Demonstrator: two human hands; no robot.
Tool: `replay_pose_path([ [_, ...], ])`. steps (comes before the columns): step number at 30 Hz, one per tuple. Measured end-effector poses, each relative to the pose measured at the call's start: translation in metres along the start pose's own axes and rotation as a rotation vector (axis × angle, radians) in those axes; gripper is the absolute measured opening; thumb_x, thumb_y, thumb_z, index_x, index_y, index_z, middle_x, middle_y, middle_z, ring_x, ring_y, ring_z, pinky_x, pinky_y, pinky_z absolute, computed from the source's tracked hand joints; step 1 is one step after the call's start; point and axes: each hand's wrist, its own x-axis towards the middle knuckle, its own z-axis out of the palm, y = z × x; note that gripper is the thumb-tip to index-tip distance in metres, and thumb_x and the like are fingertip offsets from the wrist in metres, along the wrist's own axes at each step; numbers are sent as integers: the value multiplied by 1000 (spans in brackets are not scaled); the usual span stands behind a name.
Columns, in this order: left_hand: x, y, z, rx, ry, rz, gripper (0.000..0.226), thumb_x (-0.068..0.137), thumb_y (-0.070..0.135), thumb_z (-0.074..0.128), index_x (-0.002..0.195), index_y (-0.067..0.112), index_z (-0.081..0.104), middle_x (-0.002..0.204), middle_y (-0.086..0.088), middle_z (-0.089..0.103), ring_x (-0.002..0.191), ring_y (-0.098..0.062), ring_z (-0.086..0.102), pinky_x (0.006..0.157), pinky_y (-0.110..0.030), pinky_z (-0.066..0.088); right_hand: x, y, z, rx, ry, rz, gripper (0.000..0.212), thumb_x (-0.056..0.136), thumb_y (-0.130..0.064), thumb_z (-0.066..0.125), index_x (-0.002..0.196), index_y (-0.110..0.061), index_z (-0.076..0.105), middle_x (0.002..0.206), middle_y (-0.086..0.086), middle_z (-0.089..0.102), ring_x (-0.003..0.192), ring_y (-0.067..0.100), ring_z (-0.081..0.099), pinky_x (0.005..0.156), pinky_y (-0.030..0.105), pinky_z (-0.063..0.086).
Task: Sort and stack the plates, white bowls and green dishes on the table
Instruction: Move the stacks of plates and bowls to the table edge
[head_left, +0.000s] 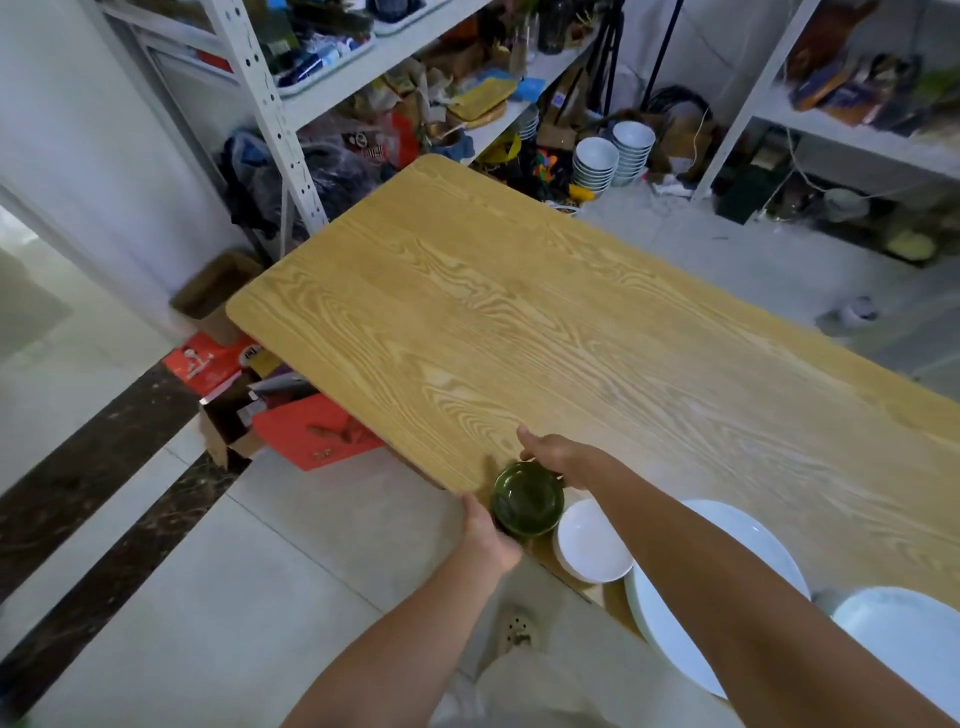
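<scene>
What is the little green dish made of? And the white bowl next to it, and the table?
The green dish looks like glazed ceramic, or maybe glass: dark, shiny, with glints inside. The white bowl seems glazed ceramic too, smooth and plain white. The table looks like wood or a wood-look sheet, pale yellow with wavy grain lines and a matte top.

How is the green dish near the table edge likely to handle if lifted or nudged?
The green dish looks glazed and shiny, so probably stiff, breakable and a bit slippery. It sits near the table edge, so a push toward the person could drop it. Left hand and right hand flank it, suggesting a steadied lift.
</scene>
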Motion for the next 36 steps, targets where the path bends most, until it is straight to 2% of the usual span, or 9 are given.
replay_pose_path([
  [7,11,-3,-2,-116,-42,-9,73,92,67,22,139,17,44,141,-21,46,134,-38,38,114,-54,26,-4,3,5,-119,-24,-2,74,97,-58,17,146,-5,30,146,19,40,133,33,39,108,40,35],
  [15,10,-4,-14,-57,-11,-10,75,93,66,18,142,14,41,145,-20,42,137,-35,36,117,-47,24,-6,15,4,-67,-19,-41,72,97,-57,19,144,-4,33,147,17,38,135,33,37,108,39,33],
  [18,6,-16,-22,22,81,-26,75,96,62,12,151,12,20,156,-13,24,146,-23,18,118,-33,11,-3,34,-9,-64,85,-96,67,98,-55,17,105,-7,64,107,17,63,111,31,56,87,34,41],
  [20,-1,-34,-24,87,122,-70,68,99,54,14,152,11,15,158,-9,15,147,-18,9,118,-29,6,-3,55,-21,-93,176,-89,69,98,-53,15,80,-8,64,83,13,63,93,28,58,82,33,43],
  [23,-1,-66,-24,178,117,-167,69,99,54,16,152,11,10,159,-11,11,148,-21,7,121,-33,3,-6,81,-33,-137,195,-19,73,100,-51,15,112,2,65,111,21,65,102,32,61,88,36,46],
  [25,1,-82,-20,206,107,-202,73,97,58,16,152,11,9,159,-10,10,148,-22,8,121,-33,3,-11,90,-36,-172,179,15,72,100,-50,16,116,2,64,117,21,63,104,32,59,87,35,45],
  [29,9,-93,-5,190,40,-118,66,95,60,26,142,16,40,149,-11,39,135,-24,37,114,-33,25,-18,94,-25,-200,136,-10,72,99,-51,15,127,0,57,128,23,56,116,35,54,88,37,45],
  [33,11,-96,5,113,17,-76,53,94,57,36,125,21,58,124,-13,61,109,-30,57,88,-38,48,-26,93,-13,-209,137,-24,68,101,-48,14,138,3,42,140,23,46,129,35,45,102,39,39],
  [36,10,-98,8,93,29,-54,50,92,56,41,126,23,59,122,-12,63,113,-32,59,98,-41,48,-29,95,-8,-264,121,-36,69,101,-48,13,137,3,43,139,23,48,128,35,46,103,38,38],
])
